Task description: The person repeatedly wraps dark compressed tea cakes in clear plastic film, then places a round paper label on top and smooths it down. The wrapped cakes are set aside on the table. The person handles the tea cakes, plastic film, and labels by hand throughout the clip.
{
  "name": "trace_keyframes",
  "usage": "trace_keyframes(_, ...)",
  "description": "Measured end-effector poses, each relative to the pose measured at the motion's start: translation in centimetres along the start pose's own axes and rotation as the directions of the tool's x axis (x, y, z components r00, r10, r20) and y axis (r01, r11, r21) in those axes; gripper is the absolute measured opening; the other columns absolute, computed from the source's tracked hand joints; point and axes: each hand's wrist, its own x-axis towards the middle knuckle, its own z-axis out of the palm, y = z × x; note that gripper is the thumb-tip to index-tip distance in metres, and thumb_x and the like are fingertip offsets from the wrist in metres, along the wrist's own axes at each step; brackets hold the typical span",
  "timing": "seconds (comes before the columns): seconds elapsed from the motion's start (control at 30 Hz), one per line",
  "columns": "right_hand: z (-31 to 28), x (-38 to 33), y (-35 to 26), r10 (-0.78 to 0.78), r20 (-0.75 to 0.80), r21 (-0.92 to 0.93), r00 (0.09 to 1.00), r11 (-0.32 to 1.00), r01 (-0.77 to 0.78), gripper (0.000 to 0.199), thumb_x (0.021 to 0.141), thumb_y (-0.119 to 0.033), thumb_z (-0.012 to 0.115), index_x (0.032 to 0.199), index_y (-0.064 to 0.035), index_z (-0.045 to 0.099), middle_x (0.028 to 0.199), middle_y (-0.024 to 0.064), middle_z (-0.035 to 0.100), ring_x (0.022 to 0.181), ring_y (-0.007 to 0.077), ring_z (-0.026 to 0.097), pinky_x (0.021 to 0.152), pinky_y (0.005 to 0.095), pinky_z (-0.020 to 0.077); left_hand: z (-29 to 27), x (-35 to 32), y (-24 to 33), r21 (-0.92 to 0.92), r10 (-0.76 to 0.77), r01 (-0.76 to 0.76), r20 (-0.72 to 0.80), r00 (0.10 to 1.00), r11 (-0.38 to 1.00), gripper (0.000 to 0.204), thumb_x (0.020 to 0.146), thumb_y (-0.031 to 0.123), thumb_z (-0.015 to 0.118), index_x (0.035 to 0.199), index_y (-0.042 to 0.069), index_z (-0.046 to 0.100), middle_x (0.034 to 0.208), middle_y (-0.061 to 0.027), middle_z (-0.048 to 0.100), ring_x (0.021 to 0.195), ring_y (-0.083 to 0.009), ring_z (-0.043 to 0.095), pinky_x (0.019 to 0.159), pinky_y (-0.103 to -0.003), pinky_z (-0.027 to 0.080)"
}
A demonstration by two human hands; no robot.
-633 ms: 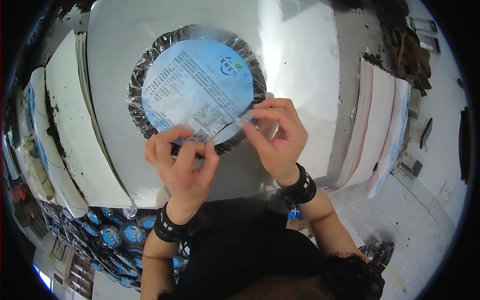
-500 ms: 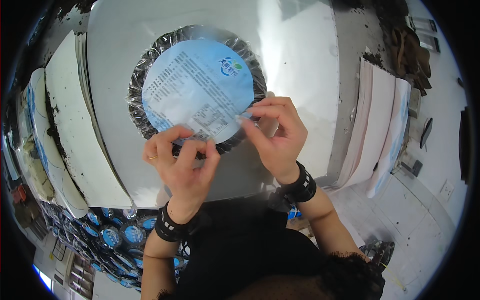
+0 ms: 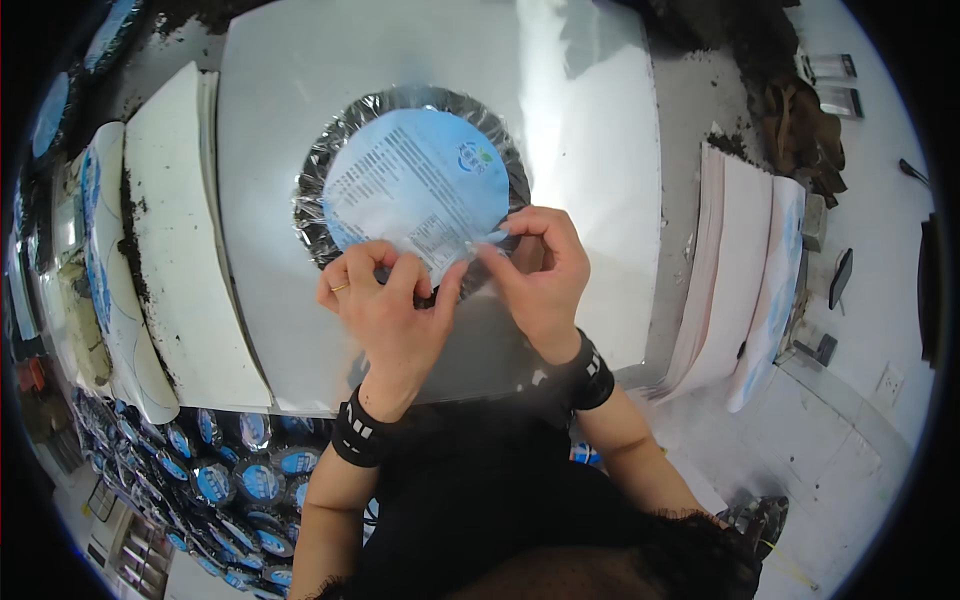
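A dark round cake wrapped in clear plastic film [image 3: 311,205] lies flat on a grey metal worktop [image 3: 590,330]. A pale blue round paper label [image 3: 400,185] with printing covers most of its top; film shows wrinkled around the rim. At the near edge my left hand [image 3: 395,315], with a ring on one finger, is bent with fingertips on the label and film, thumb close to the forefinger. My right hand [image 3: 548,285] pinches the label's lower right edge between thumb and forefinger. Whether film is caught in that pinch I cannot make out. Both wrists wear black bands.
Stacks of large paper sheets stand at the left [image 3: 165,230] and the right [image 3: 720,270] of the worktop. Dark crumbs lie around its far corners. Below left, many wrapped blue-labelled packs [image 3: 260,482] are piled. A brown crumpled cloth [image 3: 805,120] lies far right.
The view has shifted, so the wrapped cake now appears lower and more to the right. My two hands have come closer together at its near edge.
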Motion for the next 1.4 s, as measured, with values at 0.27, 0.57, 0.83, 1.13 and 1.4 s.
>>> trace_keyframes(0.27, -1.6, 3.0, 0.4, 0.144, 0.006, -0.123, 0.99, 0.982, -0.142, 0.047, 0.079, -0.011, 0.09, 0.113, -0.0022, 0.059, 0.096, 0.0098, 0.066, 0.083, 0.0197, 0.069, 0.074, 0.0319, 0.0571, -0.3, 0.0, -0.5, -0.071, 0.03, -0.035, -0.078, 0.996, 0.997, 0.041, 0.071, 0.03, 0.093, 0.072, 0.014, 0.056, 0.1, -0.0049, 0.054, 0.102, -0.0294, 0.048, 0.095, -0.045, 0.032)
trace_keyframes(0.57, -1.4, 2.9, 1.1, -0.038, 0.157, -0.262, 0.987, 0.962, 0.078, 0.059, 0.078, -0.01, 0.089, 0.125, -0.0024, 0.054, 0.11, 0.0066, 0.062, 0.097, 0.016, 0.061, 0.086, 0.0307, 0.0545, -1.2, 1.1, -0.6, -0.095, 0.033, -0.036, -0.031, 0.999, 0.995, 0.052, 0.068, 0.027, 0.094, 0.098, 0.008, 0.056, 0.102, -0.0108, 0.057, 0.101, -0.0346, 0.054, 0.087, -0.047, 0.041)
trace_keyframes(0.83, -1.6, 4.3, -0.3, 0.125, 0.226, 0.031, 0.966, 0.99, -0.135, 0.05, 0.081, -0.008, 0.087, 0.123, 0.0021, 0.063, 0.11, 0.0129, 0.071, 0.087, 0.0132, 0.065, 0.072, 0.0266, 0.0578, -1.8, -1.9, -10.0, -0.455, -0.389, 0.39, 0.1, 0.916, 0.801, 0.056, 0.089, 0.026, 0.085, 0.128, -0.005, 0.059, 0.125, -0.0101, 0.062, 0.103, -0.0188, 0.063, 0.088, -0.034, 0.053)
trace_keyframes(1.13, -9.8, 12.0, 2.3, -0.325, -0.013, -0.424, 0.946, 0.858, 0.289, 0.052, 0.085, -0.013, 0.078, 0.133, -0.0013, 0.061, 0.123, 0.0203, 0.067, 0.112, 0.0398, 0.064, 0.096, 0.049, 0.0526, -16.8, 14.8, -14.8, -0.909, -0.578, 0.249, 0.012, 0.816, 0.334, 0.04, 0.109, 0.035, 0.058, 0.13, 0.001, 0.06, 0.121, -0.0109, 0.068, 0.115, -0.0198, 0.064, 0.1, -0.037, 0.05)
trace_keyframes(1.4, -15.5, 36.9, 14.5, -0.565, 0.079, -0.847, 0.821, 0.396, 0.354, 0.097, 0.078, -0.001, 0.076, 0.164, -0.0139, 0.033, 0.161, 0.0189, 0.042, 0.148, 0.0392, 0.04, 0.124, 0.0564, 0.0308, -6.4, 10.0, -13.7, -0.663, -0.259, 0.451, 0.373, 0.891, 0.598, 0.032, 0.106, 0.013, 0.063, 0.134, -0.002, 0.063, 0.109, -0.0096, 0.071, 0.098, -0.0173, 0.07, 0.083, -0.028, 0.056)
